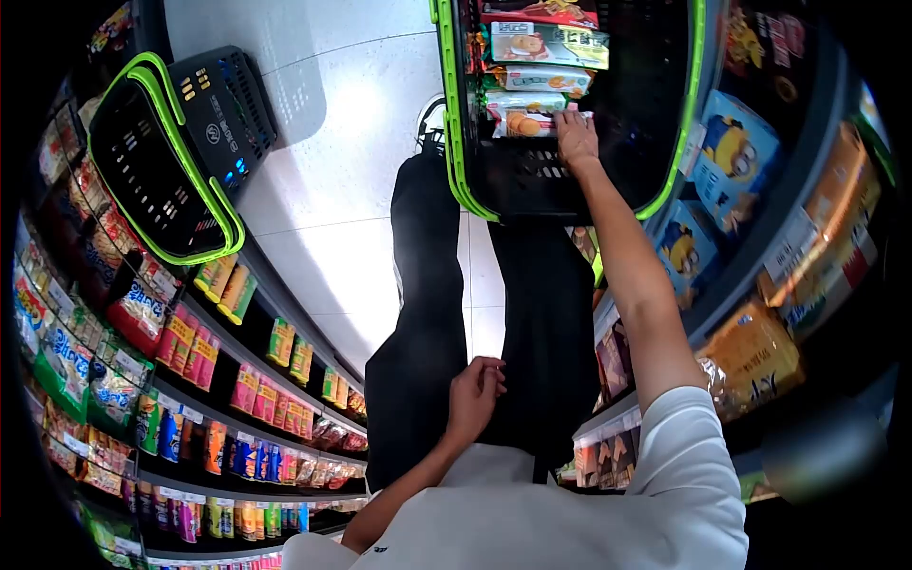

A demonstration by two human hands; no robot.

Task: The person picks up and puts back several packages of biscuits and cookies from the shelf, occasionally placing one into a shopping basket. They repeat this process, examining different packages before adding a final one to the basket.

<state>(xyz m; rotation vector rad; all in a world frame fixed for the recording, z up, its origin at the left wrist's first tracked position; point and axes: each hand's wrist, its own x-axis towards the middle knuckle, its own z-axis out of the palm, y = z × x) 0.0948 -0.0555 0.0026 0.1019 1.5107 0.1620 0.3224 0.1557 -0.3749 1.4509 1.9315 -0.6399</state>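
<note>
My right hand (578,141) reaches down into a black shopping basket with a bright green rim (451,123). Its fingers are closed on the right end of a biscuit packet (528,123) with round biscuits pictured on it. Above that packet, several more snack packets lie in a row: a white and green one (537,80), a pale green one (549,46) and a red one (541,11). My left hand (475,399) hangs in front of my dark trousers, its fingers loosely curled, with nothing visible in them.
Another green-rimmed black basket (157,180) stands at the left by the shelves. Left shelves hold canned snacks (217,446) and bagged snacks (66,366). Blue bags with a yellow cartoon figure (731,161) and an orange-yellow bag (750,361) sit on the right shelves.
</note>
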